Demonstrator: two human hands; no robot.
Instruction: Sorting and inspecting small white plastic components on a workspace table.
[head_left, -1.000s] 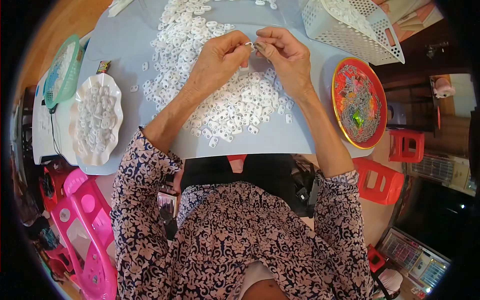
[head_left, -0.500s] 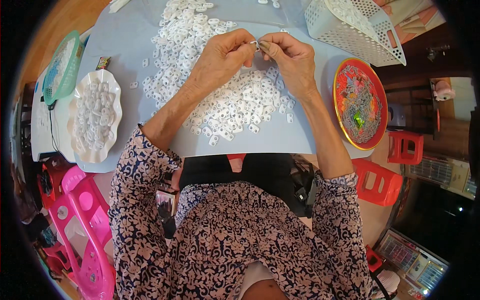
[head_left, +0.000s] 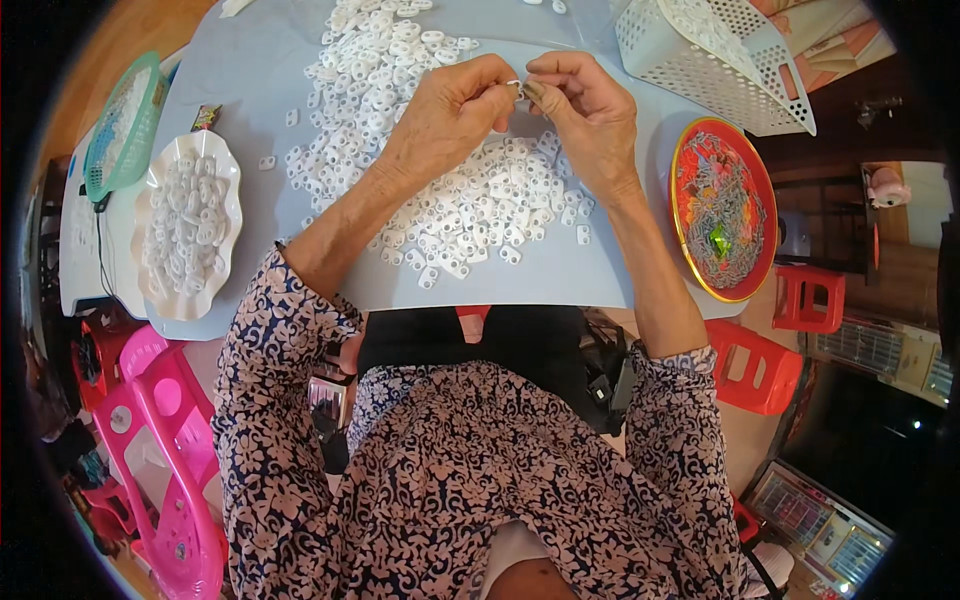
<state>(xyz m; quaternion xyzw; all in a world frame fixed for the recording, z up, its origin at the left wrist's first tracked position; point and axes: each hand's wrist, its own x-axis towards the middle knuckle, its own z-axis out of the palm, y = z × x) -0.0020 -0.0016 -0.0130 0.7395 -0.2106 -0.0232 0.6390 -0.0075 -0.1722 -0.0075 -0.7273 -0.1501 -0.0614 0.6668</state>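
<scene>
The left hand is nearly closed, pinching a small white piece, likely because it is tiny; the right hand is half curled, thumb by that piece, its grip unclear; below, loose white pieces reach near the tabletop's front edge, perhaps for easy picking; the red tray sits by the right edge, leaving arm room.
</scene>
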